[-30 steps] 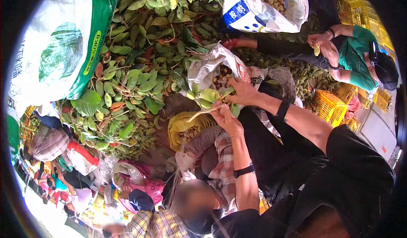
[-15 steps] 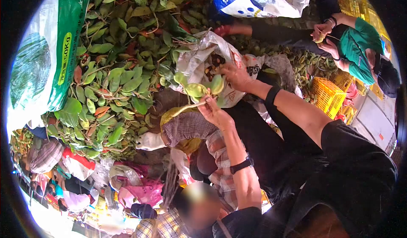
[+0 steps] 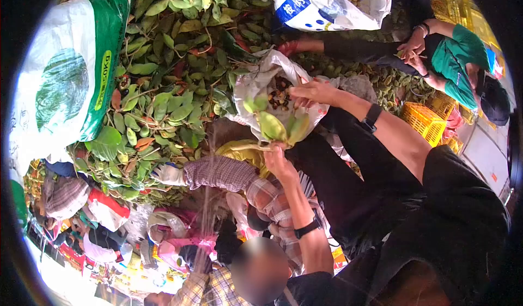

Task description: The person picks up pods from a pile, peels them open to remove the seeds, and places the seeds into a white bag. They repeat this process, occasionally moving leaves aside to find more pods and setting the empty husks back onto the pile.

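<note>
My left hand point(image 3: 280, 162) is closed around the stem of a green leafy sprig point(image 3: 271, 126), whose broad green leaves or pods stick up past the fingers. My right hand point(image 3: 316, 93) reaches over the mouth of a white sack point(image 3: 252, 91), fingers stretched out and a little apart; I see nothing held in them. Inside that sack lie small brown and pale pieces point(image 3: 280, 92), too small to name. The sprig hangs in front of the sack's near edge.
A big heap of green leaves point(image 3: 169, 61) spreads in front. A green-and-white sack point(image 3: 101, 66) stands left, a blue-and-white sack point(image 3: 294, 6) at the top. Yellow crates point(image 3: 422, 122) are at right. A co-worker in green point(image 3: 463, 61) and one in plaid point(image 3: 218, 289) sit close by.
My right hand has drawn slightly back from the sack's mouth, away from the sprig. The left hand and its sprig sit a little lower in view. The neighbour's gloved hand has moved left into the leaves.
</note>
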`<action>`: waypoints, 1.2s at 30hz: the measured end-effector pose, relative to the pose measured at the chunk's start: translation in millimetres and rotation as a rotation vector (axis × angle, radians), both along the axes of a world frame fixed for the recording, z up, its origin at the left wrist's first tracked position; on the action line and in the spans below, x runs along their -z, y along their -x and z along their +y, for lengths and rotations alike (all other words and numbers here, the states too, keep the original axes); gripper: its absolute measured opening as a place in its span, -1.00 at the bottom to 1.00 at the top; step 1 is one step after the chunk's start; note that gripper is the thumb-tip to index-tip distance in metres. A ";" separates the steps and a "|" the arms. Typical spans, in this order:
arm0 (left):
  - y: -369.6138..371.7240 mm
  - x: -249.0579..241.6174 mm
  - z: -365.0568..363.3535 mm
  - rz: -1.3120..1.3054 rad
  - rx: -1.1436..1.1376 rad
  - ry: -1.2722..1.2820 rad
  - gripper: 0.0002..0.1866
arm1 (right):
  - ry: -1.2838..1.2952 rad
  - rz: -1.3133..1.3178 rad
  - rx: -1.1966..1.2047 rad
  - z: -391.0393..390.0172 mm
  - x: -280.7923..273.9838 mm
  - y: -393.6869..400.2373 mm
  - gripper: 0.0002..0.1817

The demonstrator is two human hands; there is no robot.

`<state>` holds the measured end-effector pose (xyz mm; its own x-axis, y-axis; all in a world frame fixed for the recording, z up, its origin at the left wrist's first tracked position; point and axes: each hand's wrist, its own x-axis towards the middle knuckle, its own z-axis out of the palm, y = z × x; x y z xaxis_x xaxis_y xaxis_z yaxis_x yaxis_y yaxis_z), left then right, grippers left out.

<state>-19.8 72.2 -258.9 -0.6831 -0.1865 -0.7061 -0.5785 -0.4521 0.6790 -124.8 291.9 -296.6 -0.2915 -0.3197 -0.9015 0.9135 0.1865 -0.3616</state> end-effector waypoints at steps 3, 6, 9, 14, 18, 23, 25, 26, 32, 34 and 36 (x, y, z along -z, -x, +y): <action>-16.5 -8.6 -2.4 0.100 0.084 0.003 -0.76 | 0.180 -0.057 -0.005 -29.7 -14.2 5.5 -0.27; -18.6 -13.3 -5.8 -0.099 0.414 -0.004 -0.72 | 0.259 -0.015 0.228 -45.2 -34.8 4.2 -0.38; -4.5 -30.3 8.1 -0.162 0.121 -0.224 -0.67 | 0.186 0.023 0.320 -42.9 -56.8 8.3 -0.36; 7.2 -33.0 19.2 -0.053 0.205 -0.120 -0.45 | 0.012 0.205 0.183 -36.6 -62.9 0.4 -0.33; 11.3 -25.6 22.1 -0.316 -0.147 -0.255 -0.58 | 0.093 0.259 0.204 -30.6 -70.3 -5.6 -0.37; 5.9 -16.8 15.6 -0.362 -0.160 -0.650 -0.69 | 0.204 -0.026 0.237 -29.8 -73.9 -7.3 -0.40; 9.7 -18.0 22.2 -0.436 -0.136 -0.547 -0.66 | 0.180 -0.051 0.299 -28.3 -73.0 -8.1 -0.41; 13.2 -16.5 24.9 -0.520 -0.161 -0.517 -0.59 | 0.194 -0.026 0.318 -25.9 -73.8 -9.7 -0.43; 20.9 -24.4 25.0 -0.341 -0.170 -0.722 -0.46 | 0.215 0.094 0.282 -26.6 -83.0 -8.2 -0.53; 12.6 -17.9 23.2 -0.341 -0.139 -0.612 -0.24 | 0.180 0.120 0.224 -27.1 -77.2 -10.4 -0.51; 6.5 -11.2 13.9 -0.364 -0.111 -0.600 -0.25 | -0.501 1.175 -0.277 -29.3 -74.8 -11.0 -0.48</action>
